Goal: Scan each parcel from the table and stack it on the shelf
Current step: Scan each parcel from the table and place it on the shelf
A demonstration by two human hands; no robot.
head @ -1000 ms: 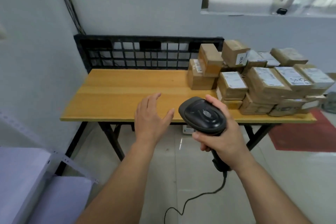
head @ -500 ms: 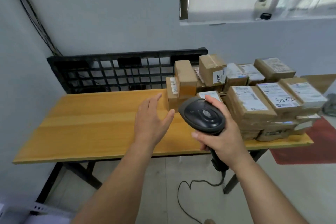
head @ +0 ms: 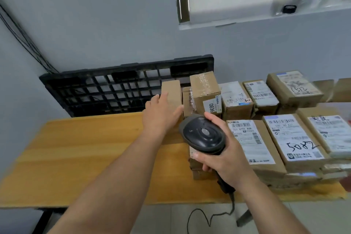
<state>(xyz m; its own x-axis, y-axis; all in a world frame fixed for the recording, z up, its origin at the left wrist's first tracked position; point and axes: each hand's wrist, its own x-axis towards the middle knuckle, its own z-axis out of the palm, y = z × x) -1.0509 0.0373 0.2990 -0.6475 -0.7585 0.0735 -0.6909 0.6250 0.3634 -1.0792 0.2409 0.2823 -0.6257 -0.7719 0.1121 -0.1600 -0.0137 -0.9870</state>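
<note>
Many brown cardboard parcels (head: pixel 252 138), most taped and bearing white printed labels, lie stacked in layers on the right half of the smooth, honey-coloured wooden tabletop (head: pixel 85 148). The left hand (head: pixel 161 114) reaches with straight, spread fingers to a plain unlabelled box (head: pixel 171 92) standing upright at the pile's left edge; whether it touches is unclear. The right hand (head: pixel 226 159) clasps the handle of a rounded matte-black scanner (head: pixel 204 135), whose thin cord (head: pixel 197 209) curls down toward the floor. A black plastic lattice pallet (head: pixel 123 75) leans against the grey wall.
</note>
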